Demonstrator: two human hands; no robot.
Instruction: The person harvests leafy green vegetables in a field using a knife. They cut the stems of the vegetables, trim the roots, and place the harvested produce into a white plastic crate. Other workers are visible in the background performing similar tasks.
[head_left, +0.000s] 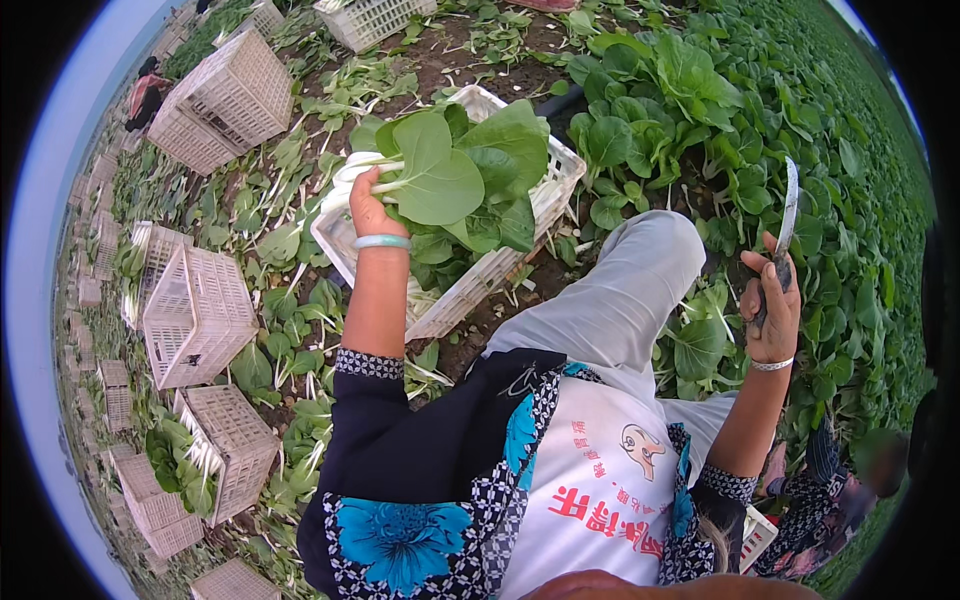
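Note:
My left hand (375, 206) grips a bunch of leafy greens with pale stems (450, 176), like bok choy, by the stem end. It holds the bunch over a white plastic crate (465, 289), which stands on the soil before my knee and has more greens inside. My right hand (772, 300), raised at the right beside the growing plants, is closed round the dark handle of a knife with a curved blade (790, 199). The blade points up and away from me and touches no stems that I can make out.
Uncut greens (832, 300) grow densely along the right. On the left stand many plastic crates (199, 315), some holding greens (199, 450). Loose leaves litter the soil (525, 75). One person (817, 502) is close at lower right, another (146, 94) far off at upper left.

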